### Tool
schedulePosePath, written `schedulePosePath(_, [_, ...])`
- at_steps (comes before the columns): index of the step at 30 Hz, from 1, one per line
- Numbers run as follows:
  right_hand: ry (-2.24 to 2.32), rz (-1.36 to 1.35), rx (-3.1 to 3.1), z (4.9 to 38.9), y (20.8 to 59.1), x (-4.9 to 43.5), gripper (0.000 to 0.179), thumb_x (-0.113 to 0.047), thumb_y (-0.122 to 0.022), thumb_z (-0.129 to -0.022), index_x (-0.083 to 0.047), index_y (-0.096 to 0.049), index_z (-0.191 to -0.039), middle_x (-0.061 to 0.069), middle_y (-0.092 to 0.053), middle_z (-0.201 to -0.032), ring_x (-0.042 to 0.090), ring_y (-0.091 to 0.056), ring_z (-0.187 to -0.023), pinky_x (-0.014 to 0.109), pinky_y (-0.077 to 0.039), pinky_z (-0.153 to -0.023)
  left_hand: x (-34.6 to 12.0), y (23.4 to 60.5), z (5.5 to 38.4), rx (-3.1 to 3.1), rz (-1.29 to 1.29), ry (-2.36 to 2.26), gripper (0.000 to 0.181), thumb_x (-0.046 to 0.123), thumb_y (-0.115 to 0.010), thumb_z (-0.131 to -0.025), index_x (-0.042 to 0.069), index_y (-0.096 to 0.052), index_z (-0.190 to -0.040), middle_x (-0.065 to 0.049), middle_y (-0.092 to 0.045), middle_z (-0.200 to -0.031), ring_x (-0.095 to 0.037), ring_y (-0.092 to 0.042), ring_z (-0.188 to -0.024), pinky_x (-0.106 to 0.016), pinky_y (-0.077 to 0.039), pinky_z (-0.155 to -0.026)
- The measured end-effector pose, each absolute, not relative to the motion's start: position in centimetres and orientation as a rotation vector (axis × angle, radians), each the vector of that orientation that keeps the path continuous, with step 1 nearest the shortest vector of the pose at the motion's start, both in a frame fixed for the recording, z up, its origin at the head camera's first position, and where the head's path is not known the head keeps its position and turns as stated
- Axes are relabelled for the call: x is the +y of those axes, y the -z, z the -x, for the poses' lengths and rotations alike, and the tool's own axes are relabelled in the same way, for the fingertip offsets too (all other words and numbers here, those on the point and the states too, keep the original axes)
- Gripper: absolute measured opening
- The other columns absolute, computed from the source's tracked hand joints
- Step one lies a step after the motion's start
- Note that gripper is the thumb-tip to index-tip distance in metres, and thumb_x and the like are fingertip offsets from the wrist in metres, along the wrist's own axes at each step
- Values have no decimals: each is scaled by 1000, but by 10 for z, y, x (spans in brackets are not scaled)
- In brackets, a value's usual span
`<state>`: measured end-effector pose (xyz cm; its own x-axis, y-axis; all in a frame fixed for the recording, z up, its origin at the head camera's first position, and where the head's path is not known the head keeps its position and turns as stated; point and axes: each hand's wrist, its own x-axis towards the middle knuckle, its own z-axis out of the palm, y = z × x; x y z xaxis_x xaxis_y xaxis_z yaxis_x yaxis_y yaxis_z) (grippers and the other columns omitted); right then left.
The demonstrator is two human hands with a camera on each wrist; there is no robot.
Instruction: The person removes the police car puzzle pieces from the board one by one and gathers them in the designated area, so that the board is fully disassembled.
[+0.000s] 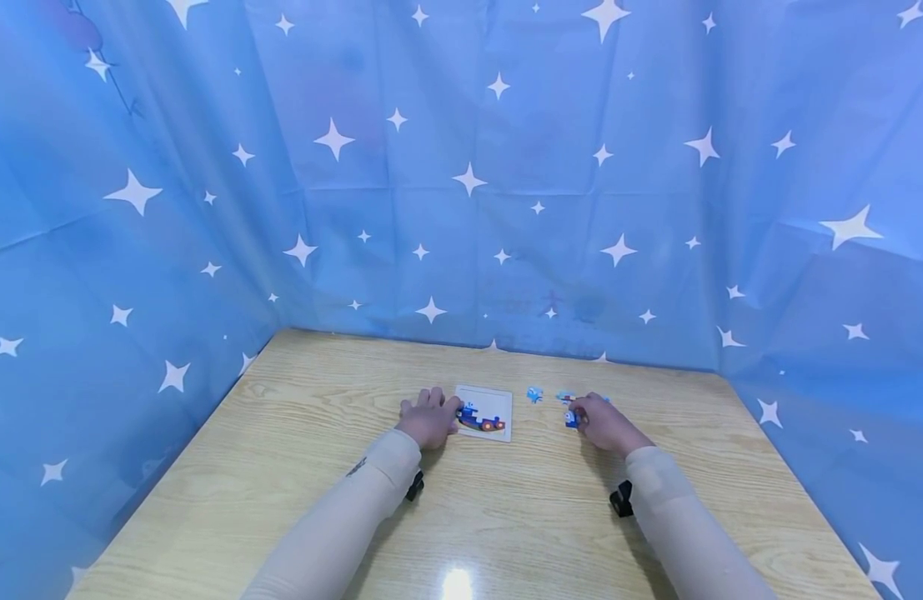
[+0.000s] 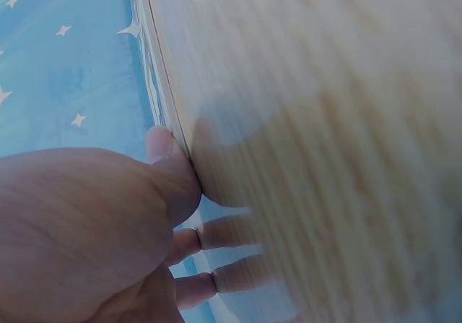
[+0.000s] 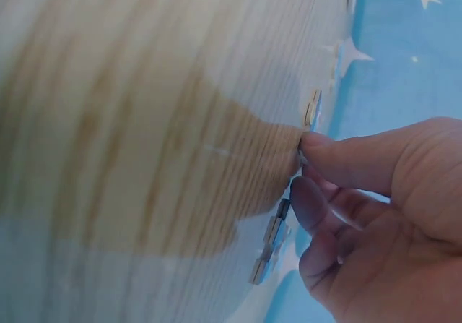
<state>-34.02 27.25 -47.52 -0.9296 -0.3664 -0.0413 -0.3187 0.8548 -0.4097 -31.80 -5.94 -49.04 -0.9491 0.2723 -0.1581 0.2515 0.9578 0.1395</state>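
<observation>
A white square puzzle tray (image 1: pixel 508 408) lies on the table, with a boat picture (image 1: pixel 484 422) in blue, red and orange partly filling it. My left hand (image 1: pixel 428 419) rests at the tray's left side, fingers spread on the tabletop. In the left wrist view its thumb (image 2: pixel 172 168) lies by the tray's thin edge. To the right of the tray, my right hand (image 1: pixel 602 423) pinches a small blue jigsaw piece (image 1: pixel 570 419) between thumb and fingertips, close over the table. Seen from the right wrist, the thumb and curled fingers mostly hide that piece.
Loose jigsaw pieces lie near the right hand: a light blue one (image 1: pixel 534 394) beside the tray and another (image 1: pixel 564 397) just behind the fingers. Others (image 3: pixel 268 243) show past the fingers in the right wrist view. A blue star-patterned curtain (image 1: pixel 469 217) borders the wooden table (image 1: pixel 506 517).
</observation>
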Motion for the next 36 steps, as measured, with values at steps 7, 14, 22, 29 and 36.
schedulePosePath(7, [645,461,2899,339,469,271,34,8,-54,-96,10,-60,-130,22,-57,-116,42,-57,-113,55,-48,-96,-60,483,312,2941,-397,-175,46,38,-50,-106,26,-44,-151,-6,-41,-128,-25,-37,-114,-49,-37,-90])
schedulePosePath(14, [726,518,2881,335,462,257,37,4,-57,-99,12,-55,-135,26,-56,-122,43,-57,-115,54,-48,-94,-59,483,313,2938,-389,-181,48,39,-51,-105,25,-44,-151,-6,-42,-128,-25,-38,-114,-49,-37,-90])
schedulePosePath(22, [814,631,2826,337,464,210,35,2,-57,-100,7,-59,-135,20,-59,-125,37,-59,-115,51,-49,-96,-60,497,326,2931,-361,-223,52,41,-53,-104,28,-40,-153,-5,-40,-124,-25,-36,-112,-49,-34,-87])
schedulePosePath(29, [720,767,2795,335,463,158,29,2,-60,-100,1,-66,-128,14,-63,-119,31,-62,-111,45,-51,-93,-61,499,328,2938,-339,-221,58,44,-53,-103,26,-37,-156,-7,-41,-134,-27,-37,-117,-51,-35,-88])
schedulePosePath(36, [689,750,2762,339,465,128,29,-3,-60,-101,2,-65,-129,13,-62,-116,30,-62,-110,45,-50,-95,-59,502,330,2951,-323,-172,61,47,-53,-103,24,-35,-157,-6,-41,-134,-26,-37,-117,-50,-37,-88])
